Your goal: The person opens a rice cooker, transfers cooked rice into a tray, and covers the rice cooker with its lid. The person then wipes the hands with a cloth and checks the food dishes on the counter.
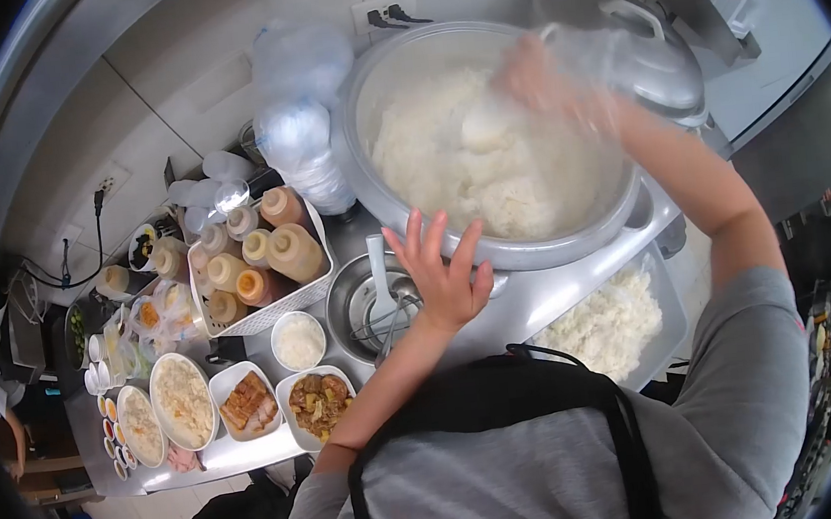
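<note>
A large round metal pot (370, 204) holds a mass of white rice (465, 155). Over the back right of the rice is my right hand (553, 81), in a clear plastic glove and smeared by motion; what it holds, if anything, is too blurred to tell. My left hand (446, 282) is spread at the front rim of the pot, with its fingers apart and nothing in them. Beneath and left of it sits a metal bowl (339, 312) with a whisk and a pale-handled utensil (378, 268). At the right front, a tray (676, 319) carries more rice.
A white basket (276, 313) of sauce bottles stands left. Along the front edge are a small rice bowl (298, 341), two food dishes (246, 401) (319, 404) and oval rice dishes (184, 402). Plastic bags (298, 131) lean by the wall; a lid (657, 61) lies behind the pot.
</note>
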Motion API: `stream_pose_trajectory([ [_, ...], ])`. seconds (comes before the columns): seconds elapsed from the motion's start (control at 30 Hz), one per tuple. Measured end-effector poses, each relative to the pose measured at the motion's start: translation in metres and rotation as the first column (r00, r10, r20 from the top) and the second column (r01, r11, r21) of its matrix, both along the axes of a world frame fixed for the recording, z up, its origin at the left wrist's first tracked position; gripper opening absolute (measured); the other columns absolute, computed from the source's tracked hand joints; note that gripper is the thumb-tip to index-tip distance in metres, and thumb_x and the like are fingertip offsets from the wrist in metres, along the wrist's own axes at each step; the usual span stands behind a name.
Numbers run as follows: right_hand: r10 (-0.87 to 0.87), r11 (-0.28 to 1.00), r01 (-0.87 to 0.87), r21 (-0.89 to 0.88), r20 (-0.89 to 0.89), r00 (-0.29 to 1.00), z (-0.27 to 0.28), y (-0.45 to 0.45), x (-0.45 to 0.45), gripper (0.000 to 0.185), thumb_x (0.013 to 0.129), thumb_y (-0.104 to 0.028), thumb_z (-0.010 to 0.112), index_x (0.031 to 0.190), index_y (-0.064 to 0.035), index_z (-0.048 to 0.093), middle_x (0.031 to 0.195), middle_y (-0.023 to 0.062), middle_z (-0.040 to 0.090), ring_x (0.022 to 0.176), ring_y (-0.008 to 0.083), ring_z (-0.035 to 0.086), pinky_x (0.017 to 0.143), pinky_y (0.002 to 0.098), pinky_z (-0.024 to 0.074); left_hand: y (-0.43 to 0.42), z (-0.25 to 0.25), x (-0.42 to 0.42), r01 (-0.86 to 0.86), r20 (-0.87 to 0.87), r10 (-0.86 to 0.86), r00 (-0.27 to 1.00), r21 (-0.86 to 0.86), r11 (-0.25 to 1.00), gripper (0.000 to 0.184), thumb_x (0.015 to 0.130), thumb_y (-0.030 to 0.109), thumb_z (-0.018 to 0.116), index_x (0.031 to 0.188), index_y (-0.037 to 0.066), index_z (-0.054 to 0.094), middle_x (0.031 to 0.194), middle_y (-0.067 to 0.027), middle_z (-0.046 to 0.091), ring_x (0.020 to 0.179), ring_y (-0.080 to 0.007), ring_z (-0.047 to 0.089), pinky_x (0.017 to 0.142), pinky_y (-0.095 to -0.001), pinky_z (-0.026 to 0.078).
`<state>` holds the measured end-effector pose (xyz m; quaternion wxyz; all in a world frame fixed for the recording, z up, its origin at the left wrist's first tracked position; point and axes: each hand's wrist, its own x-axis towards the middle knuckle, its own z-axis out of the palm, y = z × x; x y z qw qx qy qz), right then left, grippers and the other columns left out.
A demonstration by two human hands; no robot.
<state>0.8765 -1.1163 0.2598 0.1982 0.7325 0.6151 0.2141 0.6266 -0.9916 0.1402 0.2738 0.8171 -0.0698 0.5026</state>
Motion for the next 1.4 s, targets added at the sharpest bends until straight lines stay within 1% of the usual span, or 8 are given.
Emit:
stream_pose_trajectory([
  [0.1,-0.438,0.822,0.548,-0.159,0.439,0.784,-0.025,0.002,0.086,0.017,0.077,-0.018,0.048,0.083,-0.0094,0.061,0.082,0.0036,0.06,0.09,0.0242,0.053,0.081,0.0449,0.033,0.0,-0.001,0.001,0.018,0.01,-0.018,1.0,-0.003,1.0,0.038,0.08,0.032,0.047,0.112,0.013,0.056,0.126,-0.0158,0.036,0.123,-0.0408,0.026,0.1,-0.0602,0.005],
  [0.17,-0.599,0.774,0.633,-0.011,0.314,0.737,-0.051,0.001,0.117,0.017,0.078,-0.018,0.048,0.083,-0.0093,0.062,0.084,0.0043,0.06,0.091,0.0246,0.052,0.081,0.045,0.0333,-0.001,-0.001,0.001,0.001,0.022,-0.001,1.0,-0.009,1.0,0.037,0.08,0.03,0.047,0.111,0.013,0.057,0.125,-0.0159,0.036,0.122,-0.0406,0.026,0.1,-0.06,0.006],
  [0.6,-0.532,0.843,0.528,0.104,0.008,0.847,-0.157,-0.058,0.081,0.021,0.082,-0.02,0.045,0.085,-0.008,0.062,0.092,0.0094,0.059,0.102,0.0274,0.047,0.084,0.0461,0.0352,-0.003,0.0,0.002,0.025,0.042,-0.025,0.999,-0.009,1.0,0.037,0.08,0.029,0.047,0.112,0.011,0.055,0.125,-0.0177,0.036,0.122,-0.0404,0.027,0.101,-0.0586,0.007],
  [0.7,-0.543,0.84,0.532,0.106,0.159,0.825,-0.131,-0.059,-0.003,0.03,0.079,-0.029,0.05,0.1,-0.0108,0.062,0.109,0.0074,0.055,0.107,0.0261,0.043,0.089,0.0497,0.0331,-0.004,0.004,-0.002,-0.011,-0.001,0.011,1.0,0.048,0.999,0.037,0.082,0.023,0.043,0.112,0.002,0.052,0.129,-0.0221,0.031,0.124,-0.0406,0.025,0.102,-0.0552,0.007],
  [0.83,-0.511,0.804,0.509,-0.307,0.079,0.856,-0.011,-0.047,-0.111,0.02,0.076,-0.024,0.05,0.08,-0.0103,0.064,0.082,0.0041,0.059,0.089,0.0244,0.052,0.08,0.0386,0.036,-0.005,0.007,-0.001,-0.019,0.006,0.018,1.0,0.076,0.997,0.037,0.082,0.021,0.043,0.112,0.002,0.052,0.13,-0.0214,0.031,0.124,-0.0397,0.024,0.102,-0.0547,0.007],
  [1.23,-0.498,0.862,0.436,0.26,0.266,0.826,-0.001,-0.11,-0.053,0.016,0.077,-0.019,0.049,0.073,-0.0129,0.064,0.076,0.003,0.061,0.076,0.0228,0.055,0.073,0.0411,0.0358,-0.009,0.009,-0.004,-0.015,-0.034,0.017,0.999,0.064,0.998,0.037,0.081,0.018,0.045,0.114,0.003,0.05,0.132,-0.02,0.028,0.126,-0.0391,0.021,0.101,-0.0562,0.006],
  [1.3,-0.695,0.656,0.739,0.151,-0.259,0.67,0.041,-0.098,-0.096,0.026,0.078,-0.026,0.05,0.092,-0.0098,0.064,0.093,0.0095,0.063,0.094,0.0315,0.057,0.088,0.0447,0.037,-0.012,0.01,-0.005,-0.028,-0.034,0.031,0.999,0.075,0.997,0.037,0.081,0.022,0.047,0.114,0.005,0.052,0.131,-0.0191,0.03,0.125,-0.0389,0.022,0.102,-0.0561,0.005],
  [1.4,-0.775,0.53,0.816,0.23,-0.26,0.576,-0.013,-0.094,-0.034,0.027,0.079,-0.023,0.05,0.097,-0.0085,0.063,0.097,0.0113,0.062,0.094,0.0307,0.058,0.081,0.0451,0.0434,-0.012,0.013,-0.006,-0.041,-0.027,0.044,0.999,0.097,0.994,0.037,0.081,0.026,0.05,0.113,0.009,0.053,0.13,-0.0166,0.033,0.124,-0.0381,0.024,0.102,-0.0565,0.006],
])
